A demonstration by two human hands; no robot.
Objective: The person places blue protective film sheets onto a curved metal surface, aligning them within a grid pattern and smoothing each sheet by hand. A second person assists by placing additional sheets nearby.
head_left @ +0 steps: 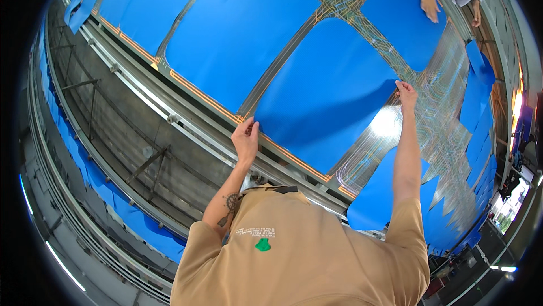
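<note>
A blue flexible sheet piece [328, 62] with rounded corners lies on the metal work table, and a dark band of shadow or bend runs across it between my hands. At its left corner, by the table's near edge, my left hand [245, 140] pinches it between thumb and fingers. My right hand [406, 97] is closed on its right corner, beside a bare strip of metal; the corner looks slightly raised. Another blue piece [209, 40] lies to the left, separated by a narrow bare metal strip [283, 57].
Scored metal tabletop [444, 119] shows at right, with jagged blue offcuts [481, 91] along its edge. A loose blue piece [370, 195] lies by my right forearm. At the far right, a co-worker's hand [429, 3] rests near another blue panel. A metal rail [169, 118] runs along the near side.
</note>
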